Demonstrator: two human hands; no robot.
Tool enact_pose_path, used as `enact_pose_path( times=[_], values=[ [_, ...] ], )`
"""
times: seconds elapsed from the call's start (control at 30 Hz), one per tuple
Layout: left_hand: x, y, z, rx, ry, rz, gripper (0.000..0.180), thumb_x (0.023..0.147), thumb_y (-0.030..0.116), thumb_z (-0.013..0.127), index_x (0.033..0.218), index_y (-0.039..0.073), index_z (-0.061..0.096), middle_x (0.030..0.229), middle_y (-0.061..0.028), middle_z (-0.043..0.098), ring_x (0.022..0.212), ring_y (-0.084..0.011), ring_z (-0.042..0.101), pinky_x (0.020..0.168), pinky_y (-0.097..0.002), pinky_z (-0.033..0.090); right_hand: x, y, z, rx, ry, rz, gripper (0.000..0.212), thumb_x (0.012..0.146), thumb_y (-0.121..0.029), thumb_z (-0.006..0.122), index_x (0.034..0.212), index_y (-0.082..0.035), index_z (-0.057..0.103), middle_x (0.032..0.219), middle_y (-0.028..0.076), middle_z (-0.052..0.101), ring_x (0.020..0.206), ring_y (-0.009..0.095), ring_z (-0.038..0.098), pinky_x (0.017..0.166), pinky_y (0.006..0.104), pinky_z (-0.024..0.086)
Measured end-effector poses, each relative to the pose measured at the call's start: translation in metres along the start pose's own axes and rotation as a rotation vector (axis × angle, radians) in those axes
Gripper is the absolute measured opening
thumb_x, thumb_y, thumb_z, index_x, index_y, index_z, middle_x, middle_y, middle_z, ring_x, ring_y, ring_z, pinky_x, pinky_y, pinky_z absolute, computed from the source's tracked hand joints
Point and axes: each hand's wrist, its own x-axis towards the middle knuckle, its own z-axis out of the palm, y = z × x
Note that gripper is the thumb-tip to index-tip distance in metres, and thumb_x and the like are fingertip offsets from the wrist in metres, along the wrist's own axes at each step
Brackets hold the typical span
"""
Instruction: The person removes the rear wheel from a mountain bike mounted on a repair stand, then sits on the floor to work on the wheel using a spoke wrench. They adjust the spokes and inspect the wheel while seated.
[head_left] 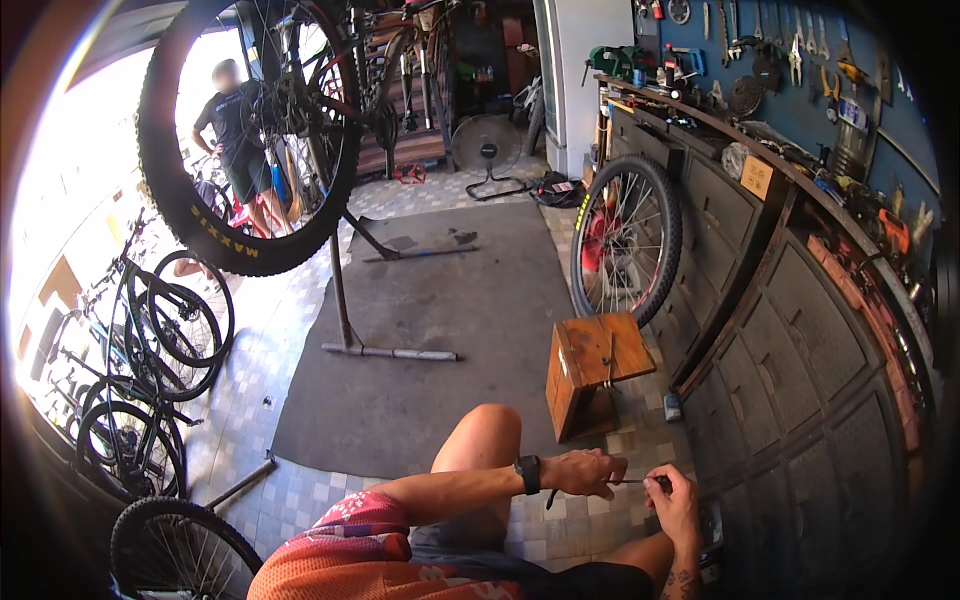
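Note:
Between my hands runs a thin dark rod-like piece (628, 482), too small to name. My left hand (585, 471), with a black watch on its wrist, is closed around one end, and a dark tip (551, 498) pokes out below it. My right hand (676, 500) pinches the other end between thumb and fingers. Both hands are above my knees, in front of a wooden box stool (575, 385). A slim metal tool (609, 352) lies on the stool's top.
A bicycle wheel (672, 285) leans against the dark drawers (790, 350) on the right. Over a grey mat (430, 410), a bike with a large tire (215, 250) hangs on a repair stand (345, 300). Bikes (130, 350) line the left; a person (235, 120) stands at the back.

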Motion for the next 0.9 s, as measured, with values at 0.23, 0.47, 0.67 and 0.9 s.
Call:
enact_pose_path(
  times=[0.23, 0.47, 0.67, 0.9],
  values=[
    [0.0, -0.008, -0.007, -0.033, -0.131, -0.024, 0.019, 0.094, 0.022, 0.07, 0.105, 0.008, 0.075, 0.083, -0.0106, 0.075, 0.09, -0.0306, 0.075, 0.076, -0.0428, 0.057, 0.0, 0.018, 0.001, 0.019, -0.03, -0.035, 0.007, 0.099, -0.005, 0.066, 0.101, 0.002, 0.064, 0.074, 0.005, 0.065, 0.061, 0.012, 0.065, 0.058, 0.0281, 0.053],
    [-0.002, -0.015, 0.014, 0.082, 0.144, 0.103, 0.028, 0.094, 0.025, 0.07, 0.115, 0.007, 0.075, 0.084, -0.0143, 0.075, 0.092, -0.0336, 0.074, 0.079, -0.0466, 0.057, 0.002, 0.029, -0.004, 0.122, 0.009, -0.062, 0.008, 0.1, -0.005, 0.067, 0.101, 0.0, 0.062, 0.075, 0.005, 0.063, 0.061, 0.012, 0.064, 0.058, 0.0267, 0.053],
    [0.005, -0.018, 0.012, -0.241, -0.19, -0.077, 0.029, 0.088, 0.019, 0.074, 0.111, 0.004, 0.069, 0.084, -0.0131, 0.075, 0.088, -0.0311, 0.074, 0.078, -0.0462, 0.056, -0.004, 0.036, -0.01, 0.09, 0.004, -0.034, 0.006, 0.098, -0.003, 0.067, 0.101, 0.0, 0.062, 0.076, 0.005, 0.065, 0.06, 0.011, 0.065, 0.056, 0.0268, 0.053],
    [-0.003, -0.01, 0.027, 0.076, 0.057, 0.077, 0.018, 0.089, 0.02, 0.071, 0.098, 0.005, 0.073, 0.086, -0.0111, 0.076, 0.083, -0.0297, 0.075, 0.077, -0.0449, 0.057, -0.01, 0.034, -0.009, 0.073, -0.021, 0.006, 0.005, 0.097, -0.002, 0.067, 0.099, 0.001, 0.063, 0.076, 0.005, 0.065, 0.06, 0.012, 0.065, 0.057, 0.0269, 0.055]
  ],
)
